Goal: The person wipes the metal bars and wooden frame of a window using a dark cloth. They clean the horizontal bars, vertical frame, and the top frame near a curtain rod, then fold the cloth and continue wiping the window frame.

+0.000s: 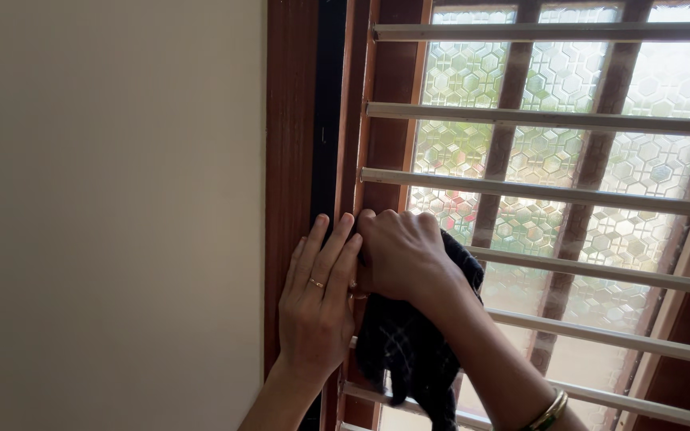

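The dark checked cloth [409, 351] is bunched under the right hand [401, 255] and pressed against the wooden window frame [289, 160], at the frame's left upright, with the loose end hanging down toward the bottom edge of the window. It looks soft, light and limp, so it is judged to fold and slip easily; it is best gathered in a wad in the palm, as it is now, rather than held by a corner. The right hand is closed around the cloth, fingers curled over the wad. The left hand [317, 299] lies flat and open on the frame just beside the right, fingers stretched upward and holding nothing; a ring is worn on one finger. A bangle [549, 413] is seen on the right wrist. White horizontal bars [545, 117] run across the window from the frame's left upright to its right side, close in front of the patterned frosted glass [648, 168], and the gaps between them are judged narrow for a hand with a cloth. A plain pale wall [113, 215] adjoins the frame on the left.
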Motion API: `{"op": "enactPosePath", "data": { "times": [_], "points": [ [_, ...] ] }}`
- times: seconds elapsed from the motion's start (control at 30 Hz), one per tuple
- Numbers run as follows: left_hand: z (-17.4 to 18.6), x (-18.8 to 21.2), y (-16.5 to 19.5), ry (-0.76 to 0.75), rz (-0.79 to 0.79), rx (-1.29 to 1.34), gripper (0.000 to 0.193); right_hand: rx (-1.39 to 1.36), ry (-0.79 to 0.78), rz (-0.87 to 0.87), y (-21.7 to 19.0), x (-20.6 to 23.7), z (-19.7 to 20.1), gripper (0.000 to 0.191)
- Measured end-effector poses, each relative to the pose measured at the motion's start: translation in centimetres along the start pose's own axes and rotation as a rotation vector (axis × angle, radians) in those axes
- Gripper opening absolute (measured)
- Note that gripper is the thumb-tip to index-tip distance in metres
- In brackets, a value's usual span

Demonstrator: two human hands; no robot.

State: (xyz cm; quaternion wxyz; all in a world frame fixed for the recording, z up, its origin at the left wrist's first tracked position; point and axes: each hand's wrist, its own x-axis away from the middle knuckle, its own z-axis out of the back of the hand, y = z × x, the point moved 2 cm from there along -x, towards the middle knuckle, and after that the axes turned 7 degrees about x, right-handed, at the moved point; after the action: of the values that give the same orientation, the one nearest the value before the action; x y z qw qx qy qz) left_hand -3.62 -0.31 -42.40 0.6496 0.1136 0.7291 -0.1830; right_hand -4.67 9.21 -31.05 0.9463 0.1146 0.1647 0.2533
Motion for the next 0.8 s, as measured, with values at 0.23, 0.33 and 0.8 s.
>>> {"op": "enactPosePath", "data": {
  "times": [0.23,0.33,0.8],
  "points": [
    [0.2,0.2,0.0,-0.002,-0.011,-0.028,0.032,0.271,1.018,0.109,-1.1,3.6,-5.3,0.087],
    [0.1,0.2,-0.1,-0.009,-0.017,-0.034,0.032,0.351,0.853,0.132,-1.0,2.1,-8.0,0.106],
    [0.5,-0.2,0.5,-0.044,-0.109,-0.157,0.032,0.078,0.345,0.149,3.0,-0.2,-3.1,0.066]
  ]
}}
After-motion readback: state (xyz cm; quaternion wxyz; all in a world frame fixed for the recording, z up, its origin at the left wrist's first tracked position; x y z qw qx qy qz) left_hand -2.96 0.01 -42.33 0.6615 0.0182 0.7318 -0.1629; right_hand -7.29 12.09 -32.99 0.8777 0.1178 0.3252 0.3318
